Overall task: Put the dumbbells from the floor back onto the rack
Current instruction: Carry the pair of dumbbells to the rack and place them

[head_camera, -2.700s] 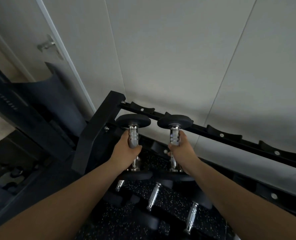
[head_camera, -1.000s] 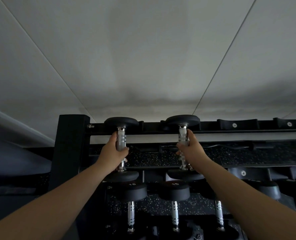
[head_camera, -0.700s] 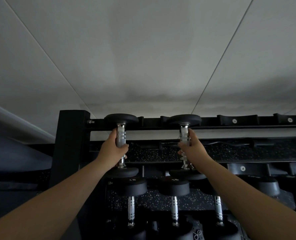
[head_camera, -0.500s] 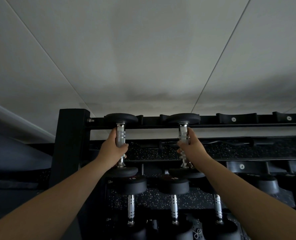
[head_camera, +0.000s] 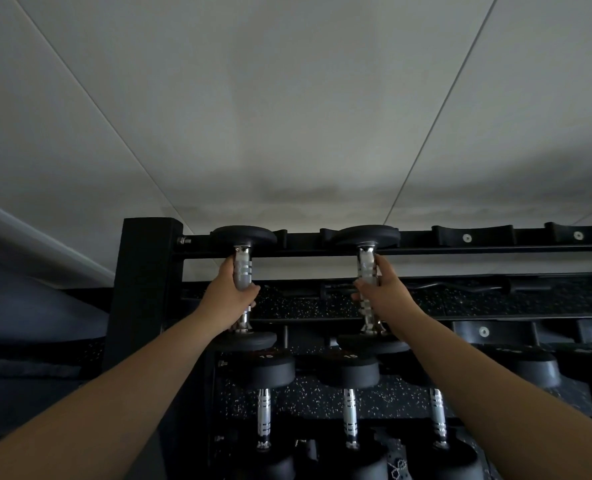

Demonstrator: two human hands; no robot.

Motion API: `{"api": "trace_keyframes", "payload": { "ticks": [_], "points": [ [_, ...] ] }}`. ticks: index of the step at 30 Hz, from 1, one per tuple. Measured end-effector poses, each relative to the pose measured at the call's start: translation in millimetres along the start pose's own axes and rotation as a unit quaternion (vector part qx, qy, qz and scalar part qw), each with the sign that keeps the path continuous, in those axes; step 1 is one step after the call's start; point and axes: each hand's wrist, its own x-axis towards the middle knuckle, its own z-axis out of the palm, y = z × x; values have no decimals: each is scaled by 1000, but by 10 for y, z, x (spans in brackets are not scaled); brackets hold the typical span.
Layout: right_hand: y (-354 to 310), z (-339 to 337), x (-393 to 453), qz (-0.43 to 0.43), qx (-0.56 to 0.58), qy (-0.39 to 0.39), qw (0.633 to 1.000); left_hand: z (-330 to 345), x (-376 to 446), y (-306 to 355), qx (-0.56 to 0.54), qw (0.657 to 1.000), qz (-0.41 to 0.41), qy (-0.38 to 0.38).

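Note:
Two small black dumbbells with chrome handles lie across the top tier of the black rack (head_camera: 142, 278). The left dumbbell (head_camera: 244, 237) sits by the rack's left post, its far head in a rear saddle. My left hand (head_camera: 230, 299) is wrapped around its handle. The right dumbbell (head_camera: 366, 236) rests one slot to the right, and my right hand (head_camera: 382, 294) grips its handle from the right side. Each dumbbell's near head sits at the front rail, below my hands.
The tier below holds several larger black dumbbells (head_camera: 268, 370), some marked 15. Unfilled saddles (head_camera: 467, 237) run along the top rail to the right. A pale panelled wall (head_camera: 287, 116) rises right behind the rack. Speckled black flooring shows through the tiers.
The view swung from an oblique look to face the rack squarely. Both dumbbells, still gripped, have settled slightly deeper onto the top rails over the last second.

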Motion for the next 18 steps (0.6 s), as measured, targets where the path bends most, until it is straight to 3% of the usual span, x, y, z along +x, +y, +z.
{"api": "trace_keyframes", "payload": {
  "ticks": [18],
  "points": [
    [-29, -71, -169, -47, -107, 38, 992, -82, -217, 162, 54, 998, 26, 15]
  ]
}}
